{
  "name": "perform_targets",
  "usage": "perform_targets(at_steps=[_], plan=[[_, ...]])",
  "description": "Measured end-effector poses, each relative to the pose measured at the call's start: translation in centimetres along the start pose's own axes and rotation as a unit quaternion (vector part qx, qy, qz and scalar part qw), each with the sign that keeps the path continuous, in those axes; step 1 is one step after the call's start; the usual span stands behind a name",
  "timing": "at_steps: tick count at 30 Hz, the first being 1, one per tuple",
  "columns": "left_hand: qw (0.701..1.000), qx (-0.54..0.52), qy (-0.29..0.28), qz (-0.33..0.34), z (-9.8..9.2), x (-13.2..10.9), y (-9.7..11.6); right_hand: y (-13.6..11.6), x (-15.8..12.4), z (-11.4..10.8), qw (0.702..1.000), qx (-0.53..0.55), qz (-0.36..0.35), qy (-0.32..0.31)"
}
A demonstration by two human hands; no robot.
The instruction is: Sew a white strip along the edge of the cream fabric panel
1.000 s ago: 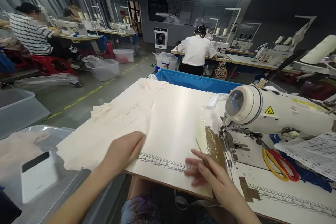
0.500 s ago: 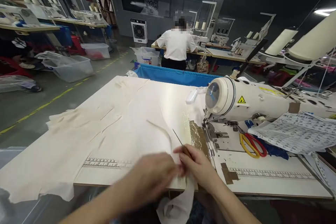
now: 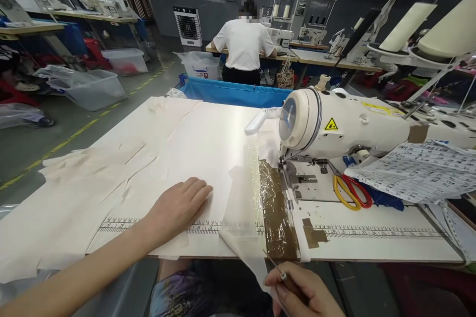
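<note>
My left hand (image 3: pixel 182 203) lies flat on the white table, fingers stretched forward and side by side. In my right hand (image 3: pixel 310 292), low at the table's front edge, is an awl (image 3: pixel 283 276) with a thin metal spike and brown handle, the spike pointing up and left. A thin, pale fabric piece (image 3: pixel 241 210) lies between the hands and hangs over the edge towards my right fingers; whether they also pinch it I cannot tell. Large cream fabric pieces (image 3: pixel 85 178) lie wrinkled to the left. A printed ruler scale (image 3: pixel 208 228) runs along the table.
A white sewing machine (image 3: pixel 342 114) stands at the right, beside a brown taped strip (image 3: pixel 275 208). Red-and-yellow scissors (image 3: pixel 351 193) and written sheets (image 3: pixel 420 171) lie by it. Behind the table are a blue cloth bin (image 3: pixel 234 91) and a seated person (image 3: pixel 243 42) in white.
My hands were together over the fabric and have parted. The left moved left and settled flat on the table; the right came down and nearer with the awl. The view has shifted slightly.
</note>
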State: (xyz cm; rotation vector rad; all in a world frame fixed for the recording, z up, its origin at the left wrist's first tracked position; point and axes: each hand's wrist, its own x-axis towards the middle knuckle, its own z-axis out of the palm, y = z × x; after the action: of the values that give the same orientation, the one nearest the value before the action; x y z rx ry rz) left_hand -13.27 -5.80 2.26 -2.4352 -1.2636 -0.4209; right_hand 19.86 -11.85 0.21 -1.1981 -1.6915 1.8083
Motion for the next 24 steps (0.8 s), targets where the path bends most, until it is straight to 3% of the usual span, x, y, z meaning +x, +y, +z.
perform_targets(at_steps=[4, 6, 11, 15, 18, 21, 24], plan=[[0.988, -0.111, -0.019, 0.104, 0.0, 1.9, 1.0, 0.0, 0.4, -0.3, 0.999, -0.014, -0.036, 0.006], [0.985, -0.115, -0.029, 0.125, 0.5, 2.3, 1.6, 0.3, 0.2, -0.5, 0.999, -0.014, -0.035, 0.012], [0.999, 0.014, -0.006, 0.046, 0.5, 0.6, 2.3, 1.0, -0.3, -0.8, 0.999, -0.019, -0.03, 0.016], [0.998, 0.037, -0.043, -0.031, -0.7, -1.2, 2.3, 0.4, 0.3, -0.1, 1.0, -0.009, -0.017, -0.005], [0.993, 0.036, -0.078, -0.085, -0.2, -2.1, 1.8, -0.7, 1.0, 0.4, 0.999, -0.009, -0.038, 0.0], [0.985, 0.027, -0.125, -0.114, 1.2, -1.8, 1.2, -1.9, 0.7, -0.2, 0.994, -0.064, -0.087, -0.01], [0.981, 0.014, -0.156, -0.116, 2.8, 0.6, 1.5, -2.7, -1.6, -2.2, 0.982, -0.137, -0.105, 0.08]])
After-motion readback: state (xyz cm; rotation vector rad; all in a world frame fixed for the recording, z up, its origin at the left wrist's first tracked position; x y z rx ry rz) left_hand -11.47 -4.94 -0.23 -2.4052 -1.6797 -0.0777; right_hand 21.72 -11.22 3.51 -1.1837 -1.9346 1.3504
